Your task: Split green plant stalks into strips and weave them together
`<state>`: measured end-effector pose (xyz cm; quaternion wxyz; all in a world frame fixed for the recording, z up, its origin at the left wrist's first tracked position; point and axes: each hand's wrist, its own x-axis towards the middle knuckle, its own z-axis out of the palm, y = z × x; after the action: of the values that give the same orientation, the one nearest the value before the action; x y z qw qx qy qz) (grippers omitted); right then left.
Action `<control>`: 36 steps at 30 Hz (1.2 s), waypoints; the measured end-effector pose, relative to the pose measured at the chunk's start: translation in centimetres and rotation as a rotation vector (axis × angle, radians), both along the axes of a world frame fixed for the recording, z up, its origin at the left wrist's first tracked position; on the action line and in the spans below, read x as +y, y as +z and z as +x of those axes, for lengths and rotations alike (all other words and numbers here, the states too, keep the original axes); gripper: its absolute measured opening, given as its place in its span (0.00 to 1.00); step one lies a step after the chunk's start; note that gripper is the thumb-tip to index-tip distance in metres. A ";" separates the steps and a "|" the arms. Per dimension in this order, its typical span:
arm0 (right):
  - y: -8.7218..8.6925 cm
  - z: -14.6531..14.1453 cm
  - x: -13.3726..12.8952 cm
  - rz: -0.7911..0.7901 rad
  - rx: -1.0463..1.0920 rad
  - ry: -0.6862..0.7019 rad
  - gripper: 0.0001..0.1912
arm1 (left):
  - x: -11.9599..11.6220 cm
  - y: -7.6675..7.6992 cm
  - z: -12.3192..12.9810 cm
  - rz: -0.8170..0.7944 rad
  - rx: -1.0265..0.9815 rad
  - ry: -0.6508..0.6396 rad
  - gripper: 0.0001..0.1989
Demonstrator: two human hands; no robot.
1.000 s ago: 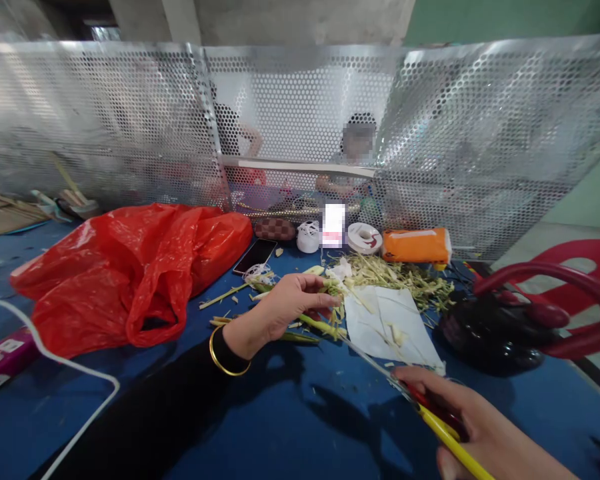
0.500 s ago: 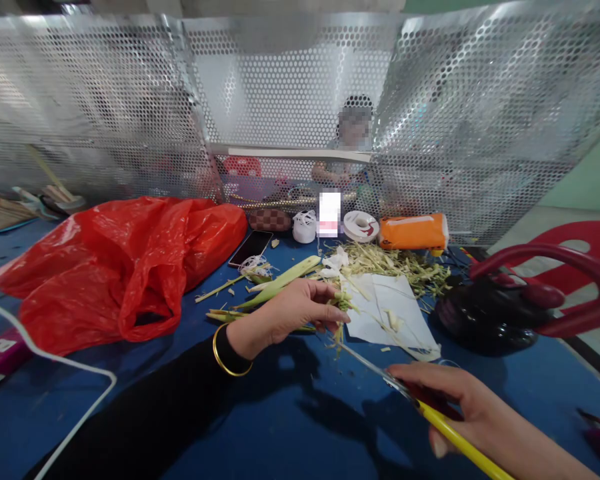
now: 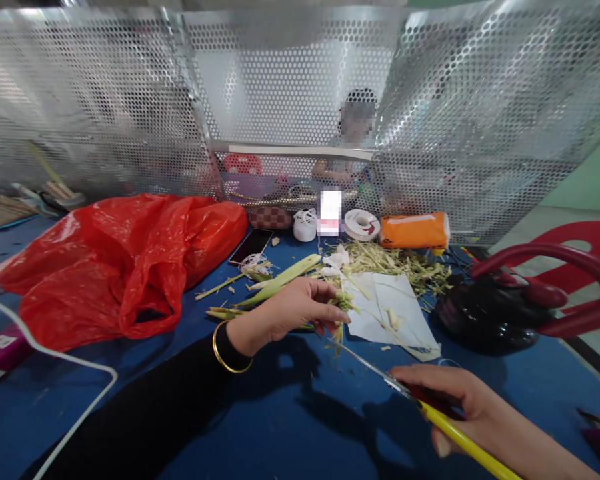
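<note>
My left hand (image 3: pixel 300 308), with a gold bangle at the wrist, pinches a small green plant piece (image 3: pixel 344 303) between thumb and fingers above the blue table (image 3: pixel 280 427). My right hand (image 3: pixel 460 400) is wrapped round a yellow-handled metal tool (image 3: pixel 405 392), which looks like scissors. Its thin tip points up and left, just below the plant piece; whether the two touch I cannot tell. Green husk strips (image 3: pixel 280 283) lie behind my left hand. A white sheet of paper (image 3: pixel 405 313) with plant scraps on it is to the right.
A red plastic bag (image 3: pixel 130 267) lies at left, a dark kettle (image 3: pixel 490 313) stands at right. Toward the back are a phone (image 3: pixel 251 245), a white spool (image 3: pixel 362 225), an orange packet (image 3: pixel 415 231) and dried plant scraps (image 3: pixel 400 263). Behind a perforated metal screen (image 3: pixel 290 87) sits a person.
Both hands hold the same things in nearly the same places. The view has shifted very slightly.
</note>
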<state>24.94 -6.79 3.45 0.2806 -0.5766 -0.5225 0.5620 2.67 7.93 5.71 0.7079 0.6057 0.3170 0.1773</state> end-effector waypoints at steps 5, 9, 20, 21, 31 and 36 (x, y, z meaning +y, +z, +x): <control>-0.2 0.3 0.0 -0.015 0.004 -0.013 0.28 | 0.0 0.0 0.0 -0.014 -0.002 0.014 0.14; -0.4 0.4 -0.1 -0.004 -0.038 0.035 0.27 | 0.0 0.0 0.0 -0.005 0.003 0.007 0.14; 0.1 0.6 0.0 0.100 -0.230 0.185 0.24 | 0.1 0.0 -0.2 0.055 0.053 -0.109 0.09; 0.0 0.6 -0.1 0.120 -0.256 0.181 0.23 | 0.1 0.0 -0.2 0.057 0.053 -0.112 0.09; 0.1 0.6 -0.1 0.296 -0.373 0.259 0.14 | 0.3 0.0 -0.1 0.033 0.040 -0.042 0.14; -1.1 0.6 -0.2 0.444 -0.574 0.381 0.24 | 0.8 0.0 -0.4 0.039 0.005 0.059 0.13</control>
<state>25.49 -7.03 2.38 0.1320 -0.5285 -0.7854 0.2937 2.27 8.73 5.74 0.6896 0.6104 0.3327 0.2028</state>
